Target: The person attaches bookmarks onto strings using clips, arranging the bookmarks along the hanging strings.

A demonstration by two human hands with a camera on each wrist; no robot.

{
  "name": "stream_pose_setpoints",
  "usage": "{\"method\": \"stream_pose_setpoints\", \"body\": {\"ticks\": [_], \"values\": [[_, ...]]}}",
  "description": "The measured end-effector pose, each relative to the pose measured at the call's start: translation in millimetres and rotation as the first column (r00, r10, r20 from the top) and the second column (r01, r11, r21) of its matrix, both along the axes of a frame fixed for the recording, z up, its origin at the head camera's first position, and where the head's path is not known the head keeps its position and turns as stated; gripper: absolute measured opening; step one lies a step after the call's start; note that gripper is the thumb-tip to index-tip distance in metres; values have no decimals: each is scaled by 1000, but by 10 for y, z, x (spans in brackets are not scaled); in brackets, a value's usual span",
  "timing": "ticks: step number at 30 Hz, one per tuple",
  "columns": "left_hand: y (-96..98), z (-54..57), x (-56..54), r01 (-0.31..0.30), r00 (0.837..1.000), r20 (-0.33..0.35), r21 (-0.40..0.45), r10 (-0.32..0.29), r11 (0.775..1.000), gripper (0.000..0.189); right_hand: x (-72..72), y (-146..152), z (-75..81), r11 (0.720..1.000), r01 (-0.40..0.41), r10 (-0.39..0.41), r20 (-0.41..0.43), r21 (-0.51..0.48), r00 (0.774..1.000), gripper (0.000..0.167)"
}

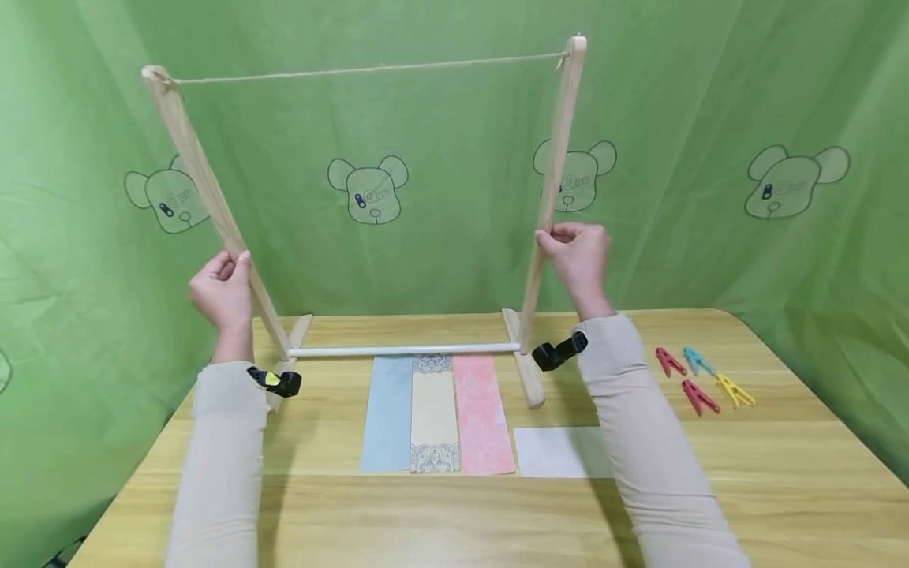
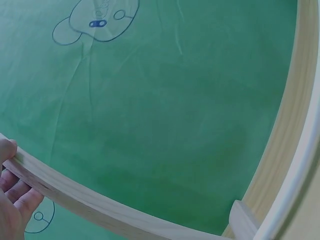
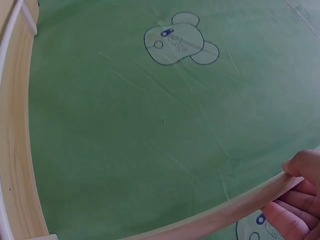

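Observation:
A wooden frame stands at the back of the table, made of a left post [image 1: 195, 170], a right post [image 1: 557, 170], a white crossbar [image 1: 405, 350] and a string [image 1: 369, 69] tied between the post tops. My left hand [image 1: 223, 292] grips the left post partway up, thumb in front and fingers behind, as the left wrist view also shows. At about the same height, my right hand [image 1: 578, 260] pinches the right post between thumb and curled fingers. Both feet of the frame, the left foot [image 1: 301, 330] and the right foot [image 1: 529, 379], are at the tabletop.
In front of the crossbar lie a blue paper strip [image 1: 387, 414], a patterned cream strip [image 1: 434, 410] and a pink strip [image 1: 484, 414]. A white sheet [image 1: 557, 452] lies partly behind my right sleeve. Several clothespins [image 1: 700, 397] are at the right. A green curtain [image 1: 454, 260] hangs behind.

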State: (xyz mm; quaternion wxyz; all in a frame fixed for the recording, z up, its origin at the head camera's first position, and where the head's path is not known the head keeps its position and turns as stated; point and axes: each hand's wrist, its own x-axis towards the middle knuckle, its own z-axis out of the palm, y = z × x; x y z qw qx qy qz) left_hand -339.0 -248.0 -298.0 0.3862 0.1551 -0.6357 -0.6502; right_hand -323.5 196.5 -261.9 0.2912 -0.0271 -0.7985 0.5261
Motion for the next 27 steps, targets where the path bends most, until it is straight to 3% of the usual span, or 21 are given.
{"method": "stream_pose_setpoints", "body": {"ticks": [14,27], "values": [[235,-60,-63,-31,999,-21,-87,29,996,27,50,268,21,1000,14,-14,23,4,1000,27],[502,-59,-40,16,1000,-18,-114,-18,993,28,112,572,53,998,6,-3,39,-58,999,33]]}}
